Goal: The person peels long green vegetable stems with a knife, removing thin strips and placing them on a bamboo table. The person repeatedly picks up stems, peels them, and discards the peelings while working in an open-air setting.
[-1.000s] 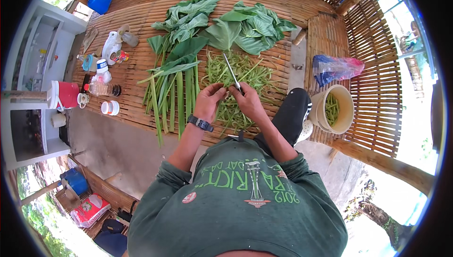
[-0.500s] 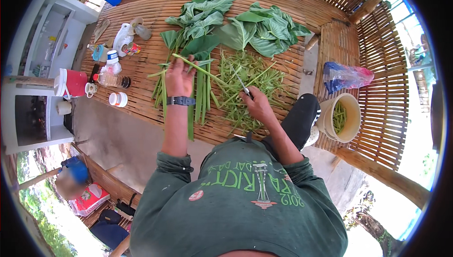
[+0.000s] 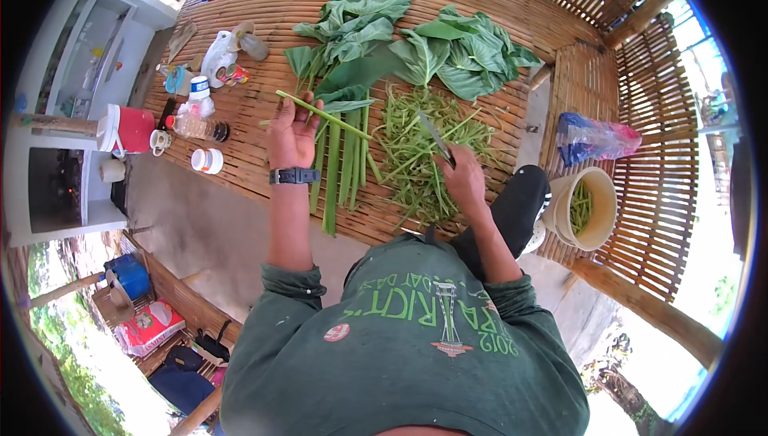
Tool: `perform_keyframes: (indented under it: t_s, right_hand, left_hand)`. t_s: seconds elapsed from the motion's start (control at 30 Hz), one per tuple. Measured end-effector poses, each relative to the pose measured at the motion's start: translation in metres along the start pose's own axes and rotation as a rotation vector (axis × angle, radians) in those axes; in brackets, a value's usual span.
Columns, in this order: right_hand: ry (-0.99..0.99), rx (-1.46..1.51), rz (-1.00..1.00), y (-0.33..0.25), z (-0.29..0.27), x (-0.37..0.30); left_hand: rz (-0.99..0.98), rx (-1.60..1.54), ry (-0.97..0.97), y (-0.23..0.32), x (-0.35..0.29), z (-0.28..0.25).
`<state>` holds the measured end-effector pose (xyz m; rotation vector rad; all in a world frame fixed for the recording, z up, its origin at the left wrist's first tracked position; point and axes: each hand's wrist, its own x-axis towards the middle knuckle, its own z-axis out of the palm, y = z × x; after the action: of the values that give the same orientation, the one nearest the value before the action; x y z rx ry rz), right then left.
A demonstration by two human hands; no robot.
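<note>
My left hand (image 3: 294, 134), with a dark watch at the wrist, is closed on a pale green leaf stalk (image 3: 340, 122) that slants down to the right. In my right hand (image 3: 465, 174) is a knife (image 3: 434, 134), its blade pointing up and left, apart from the stalk. Beneath the knife lies a heap of thin green peelings (image 3: 424, 184) on the bamboo table (image 3: 264, 148). Several thick green stalks (image 3: 349, 166) lie side by side next to my left hand. Beyond them rest large green leaves (image 3: 360, 24) and a second leaf pile (image 3: 476, 52).
On the right, a cream bucket (image 3: 610, 210) holds cut green pieces, near a blue and pink plastic bag (image 3: 596, 138). To the left stand a red jug (image 3: 132, 130), a bottle of brown liquid (image 3: 196, 128) and a white jar (image 3: 207, 161). My bent knee (image 3: 520, 200) borders the table.
The knife has moved away from the stalk, up and to the right. My left hand has shifted slightly left and down with the stalk, and the view has shifted a little.
</note>
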<state>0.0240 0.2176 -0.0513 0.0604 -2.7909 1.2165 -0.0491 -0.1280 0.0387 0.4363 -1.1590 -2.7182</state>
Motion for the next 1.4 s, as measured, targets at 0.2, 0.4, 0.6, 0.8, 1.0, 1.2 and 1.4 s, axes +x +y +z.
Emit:
perform_keyframes:
  t_s: [0.2,0.4,0.6,0.8,1.0,1.2,1.4]
  right_hand:
    - [-0.253,0.721,0.218,-0.082,-0.018,0.015]
    - [-0.270,0.618,0.264,-0.075,-0.012,0.009]
    - [0.039,0.220,-0.017,-0.084,-0.036,0.007]
    - [-0.103,0.409,-0.087,-0.123,-0.080,0.003]
    - [-0.178,0.370,-0.274,-0.165,-0.106,-0.005]
    - [-0.104,0.357,-0.390,-0.159,-0.101,-0.003]
    - [-0.170,0.449,-0.376,-0.157,-0.104,-0.002]
  left_hand:
    - [-0.065,-0.031,-0.034,-0.054,-0.040,0.051]
    - [0.078,0.308,-0.052,-0.073,-0.070,0.079]
    - [0.252,0.558,-0.168,-0.071,-0.084,0.077]
    - [0.528,0.807,-0.234,-0.057,-0.104,0.100]
    - [0.788,0.978,-0.342,-0.046,-0.110,0.108]
    - [0.922,1.084,-0.389,-0.038,-0.114,0.114]
    - [1.001,1.139,-0.415,-0.033,-0.112,0.114]
